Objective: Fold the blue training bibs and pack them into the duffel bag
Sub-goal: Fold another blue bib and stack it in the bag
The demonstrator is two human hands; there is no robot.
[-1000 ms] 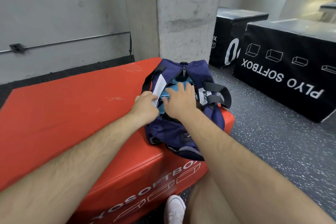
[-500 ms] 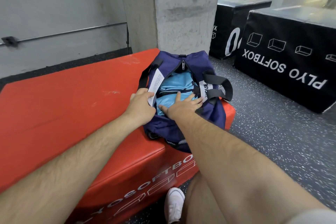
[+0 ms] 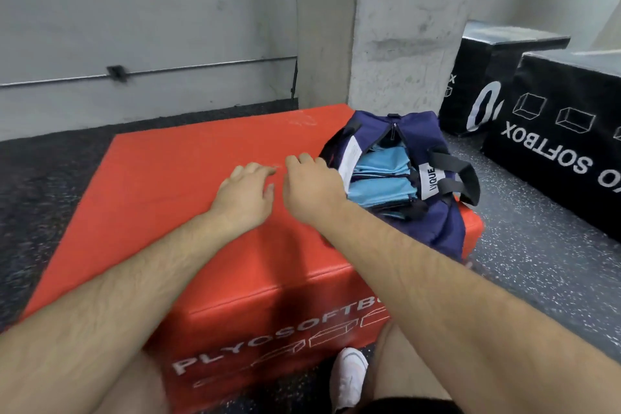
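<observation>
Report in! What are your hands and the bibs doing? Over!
Both empty: left hand, right hand, over red box. Folded blue bibs inside open bag. Nothing blocking bag.

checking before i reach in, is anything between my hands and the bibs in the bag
Nothing visible does. The left hand and right hand are over the red box, just left of the duffel bag, holding nothing. The bag's mouth gapes open with the blue bibs exposed; only its white tag stands at the near rim.

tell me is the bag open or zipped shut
Open. The bag gapes wide at the top, and folded blue bibs show inside it.
</observation>
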